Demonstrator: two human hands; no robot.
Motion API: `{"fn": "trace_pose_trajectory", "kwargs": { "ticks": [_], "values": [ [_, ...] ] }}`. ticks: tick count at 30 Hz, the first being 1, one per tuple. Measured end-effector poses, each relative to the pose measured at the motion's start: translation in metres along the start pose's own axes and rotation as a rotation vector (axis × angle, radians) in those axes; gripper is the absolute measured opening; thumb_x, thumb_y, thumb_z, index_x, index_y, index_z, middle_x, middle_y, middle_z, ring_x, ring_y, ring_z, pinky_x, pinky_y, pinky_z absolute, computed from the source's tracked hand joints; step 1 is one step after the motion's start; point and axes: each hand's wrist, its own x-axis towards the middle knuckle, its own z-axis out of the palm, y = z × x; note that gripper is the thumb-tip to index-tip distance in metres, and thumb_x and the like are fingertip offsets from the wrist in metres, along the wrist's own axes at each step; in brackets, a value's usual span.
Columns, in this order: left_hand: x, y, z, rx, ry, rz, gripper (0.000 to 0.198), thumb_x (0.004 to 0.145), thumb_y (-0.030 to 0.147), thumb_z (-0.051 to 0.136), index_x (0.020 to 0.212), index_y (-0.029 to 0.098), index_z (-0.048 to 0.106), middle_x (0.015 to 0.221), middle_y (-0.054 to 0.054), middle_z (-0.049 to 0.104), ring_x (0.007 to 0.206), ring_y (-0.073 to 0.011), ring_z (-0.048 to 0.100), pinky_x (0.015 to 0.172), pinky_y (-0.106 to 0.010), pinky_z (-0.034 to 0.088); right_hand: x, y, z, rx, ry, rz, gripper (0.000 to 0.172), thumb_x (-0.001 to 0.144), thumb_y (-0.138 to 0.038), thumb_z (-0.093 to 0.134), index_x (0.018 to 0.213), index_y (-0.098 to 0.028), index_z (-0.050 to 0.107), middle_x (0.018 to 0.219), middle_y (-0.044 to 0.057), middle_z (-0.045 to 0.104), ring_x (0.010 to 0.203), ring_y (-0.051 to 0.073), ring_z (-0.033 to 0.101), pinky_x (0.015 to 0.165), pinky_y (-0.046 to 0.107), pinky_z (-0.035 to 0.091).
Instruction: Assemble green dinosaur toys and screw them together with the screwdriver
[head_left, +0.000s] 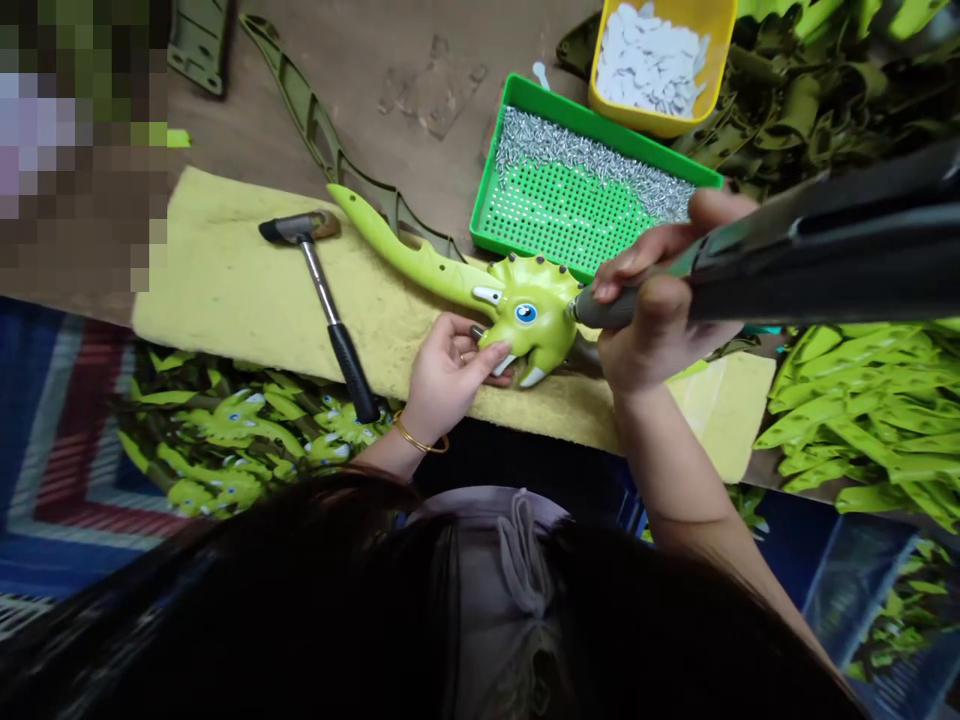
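Note:
A lime-green toy dinosaur with a blue eye, white horns and a long tail lies on a yellow foam pad. My left hand has its fingers curled against the underside of the toy's head, holding it in place. My right hand is wrapped round a dark powered screwdriver, whose tip touches the frill at the right of the head.
A hammer rests on the pad at left. A green perforated tray of small screws and a yellow tub of white pieces stand behind. Green toy parts pile at right; finished dinosaurs lie below the pad.

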Motion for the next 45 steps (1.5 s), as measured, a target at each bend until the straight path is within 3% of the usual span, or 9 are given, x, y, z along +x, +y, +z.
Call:
{"fn": "trace_pose_trajectory", "kwargs": {
  "ticks": [3, 6, 10, 13, 16, 21, 25, 29, 45],
  "values": [
    [-0.001, 0.001, 0.001, -0.009, 0.014, -0.013, 0.054, 0.062, 0.046, 0.084, 0.086, 0.021, 0.043, 0.068, 0.004, 0.066, 0.06, -0.0177, 0.07, 0.052, -0.03, 0.062, 0.007, -0.01, 0.0, 0.095, -0.063, 0.034, 0.037, 0.075, -0.055, 0.071, 0.107, -0.037, 0.064, 0.068, -0.008, 0.057, 0.049, 0.006, 0.054, 0.043, 0.022, 0.045],
    [-0.001, 0.002, 0.0, -0.006, -0.004, -0.038, 0.054, 0.061, 0.046, 0.084, 0.086, 0.02, 0.043, 0.068, 0.003, 0.066, 0.06, -0.0183, 0.071, 0.054, -0.032, 0.063, 0.034, -0.008, 0.007, 0.144, 0.038, 0.003, 0.025, 0.082, -0.048, 0.066, 0.103, -0.034, 0.067, 0.072, -0.008, 0.065, 0.044, 0.003, 0.05, 0.04, 0.019, 0.039],
    [0.0, 0.004, -0.003, -0.001, -0.037, -0.052, 0.054, 0.062, 0.045, 0.083, 0.087, 0.02, 0.043, 0.07, 0.002, 0.067, 0.057, -0.0169, 0.07, 0.056, -0.033, 0.063, 0.066, 0.036, 0.014, 0.026, 0.28, -0.006, 0.035, 0.086, -0.047, 0.058, 0.114, -0.026, 0.058, 0.081, -0.006, 0.06, 0.049, 0.002, 0.051, 0.048, 0.019, 0.043],
    [0.001, 0.004, -0.004, 0.001, -0.054, -0.06, 0.052, 0.063, 0.043, 0.082, 0.088, 0.019, 0.043, 0.07, 0.002, 0.067, 0.059, -0.017, 0.07, 0.056, -0.033, 0.064, 0.07, 0.074, 0.013, -0.074, 0.244, 0.132, 0.055, 0.087, -0.058, 0.054, 0.125, -0.019, 0.048, 0.092, 0.0, 0.06, 0.055, 0.004, 0.052, 0.057, 0.023, 0.049],
    [0.001, 0.004, -0.004, 0.016, -0.056, -0.042, 0.05, 0.064, 0.04, 0.082, 0.088, 0.019, 0.044, 0.072, 0.002, 0.068, 0.062, -0.0174, 0.071, 0.056, -0.032, 0.063, 0.065, 0.091, 0.01, -0.123, 0.223, 0.19, 0.06, 0.089, -0.064, 0.043, 0.127, -0.016, 0.045, 0.091, 0.002, 0.06, 0.057, 0.005, 0.055, 0.059, 0.024, 0.051],
    [0.001, 0.002, -0.004, 0.021, -0.051, -0.038, 0.05, 0.065, 0.042, 0.081, 0.09, 0.02, 0.044, 0.072, 0.002, 0.068, 0.062, -0.0175, 0.071, 0.056, -0.032, 0.063, 0.062, 0.082, 0.014, -0.188, 0.263, 0.16, 0.055, 0.09, -0.06, 0.044, 0.126, -0.019, 0.048, 0.089, 0.001, 0.061, 0.064, 0.009, 0.062, 0.062, 0.026, 0.053],
    [0.0, 0.003, -0.003, -0.001, -0.052, -0.043, 0.052, 0.063, 0.044, 0.082, 0.088, 0.021, 0.043, 0.071, 0.003, 0.067, 0.06, -0.0175, 0.07, 0.056, -0.033, 0.063, 0.063, 0.072, 0.018, -0.096, 0.294, 0.066, 0.038, 0.084, -0.053, 0.058, 0.106, -0.022, 0.053, 0.08, -0.002, 0.059, 0.051, 0.005, 0.052, 0.053, 0.024, 0.048],
    [0.001, 0.003, -0.003, -0.007, -0.048, -0.052, 0.055, 0.06, 0.045, 0.083, 0.087, 0.02, 0.043, 0.071, 0.004, 0.066, 0.059, -0.0164, 0.069, 0.055, -0.033, 0.063, 0.064, 0.064, 0.018, -0.058, 0.261, 0.061, 0.03, 0.079, -0.05, 0.061, 0.089, -0.024, 0.051, 0.073, -0.006, 0.057, 0.049, 0.005, 0.052, 0.05, 0.023, 0.046],
    [0.001, 0.002, -0.003, -0.045, -0.079, -0.016, 0.055, 0.06, 0.044, 0.084, 0.088, 0.019, 0.044, 0.069, 0.005, 0.065, 0.059, -0.0153, 0.068, 0.057, -0.031, 0.061, 0.061, 0.058, 0.014, -0.092, 0.251, 0.168, 0.045, 0.07, -0.058, 0.068, 0.088, -0.021, 0.05, 0.074, -0.003, 0.059, 0.052, 0.008, 0.056, 0.053, 0.027, 0.05]
  ]
}}
